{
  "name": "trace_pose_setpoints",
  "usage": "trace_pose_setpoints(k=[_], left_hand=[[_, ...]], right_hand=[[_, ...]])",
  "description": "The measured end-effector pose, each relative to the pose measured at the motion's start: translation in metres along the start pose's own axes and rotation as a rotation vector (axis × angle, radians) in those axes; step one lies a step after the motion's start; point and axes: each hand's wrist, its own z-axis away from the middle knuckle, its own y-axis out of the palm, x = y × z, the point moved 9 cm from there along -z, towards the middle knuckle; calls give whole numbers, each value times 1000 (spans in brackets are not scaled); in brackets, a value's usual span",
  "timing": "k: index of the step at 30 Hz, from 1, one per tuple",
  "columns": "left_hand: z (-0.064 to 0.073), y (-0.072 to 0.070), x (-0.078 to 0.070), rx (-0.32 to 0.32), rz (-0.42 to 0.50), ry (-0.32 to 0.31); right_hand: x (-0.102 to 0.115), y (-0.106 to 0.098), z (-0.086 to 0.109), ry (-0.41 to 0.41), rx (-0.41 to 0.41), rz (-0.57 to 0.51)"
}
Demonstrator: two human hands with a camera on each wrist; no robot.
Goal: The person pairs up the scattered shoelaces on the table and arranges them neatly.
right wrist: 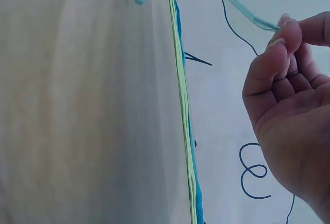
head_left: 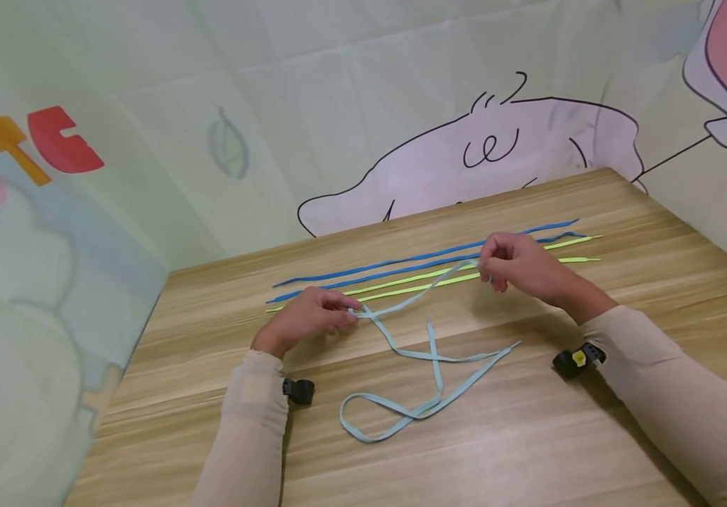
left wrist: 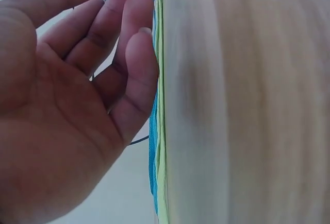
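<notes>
A pale blue shoelace (head_left: pixel 410 301) runs between the two hands in the head view, its middle sagging a little. My left hand (head_left: pixel 312 317) pinches it between thumb and fingertips, and a tail trails from there over the table. At the other side my right hand (head_left: pixel 524 267), held higher, pinches the lace near its end; the right wrist view shows the lace (right wrist: pixel 242 10) drawn up to those fingertips. Nearer the front, another stretch of pale blue lace (head_left: pixel 369 440) lies loosely looped on the wood. In the left wrist view only a scrap of lace shows by the fingertips.
Behind the hands, two blue laces (head_left: pixel 382 265) and two yellow-green laces (head_left: pixel 401 289) lie stretched side by side across the wooden table (head_left: pixel 211 373). A printed cloth (head_left: pixel 338 105) hangs along the back and left of the table.
</notes>
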Motion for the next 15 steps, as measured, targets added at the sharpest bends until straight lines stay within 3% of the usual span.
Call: trace_pose_setpoints(k=[5, 10, 15], left_hand=[[1, -1, -3, -13, -32, 2], [2, -2, -7, -13, -32, 20], [1, -1, -7, -8, -5, 27]], right_hand=[[1, -11, 2, -11, -85, -37], [3, -25, 3, -35, -225, -154], [2, -33, 4, -70, -300, -250]])
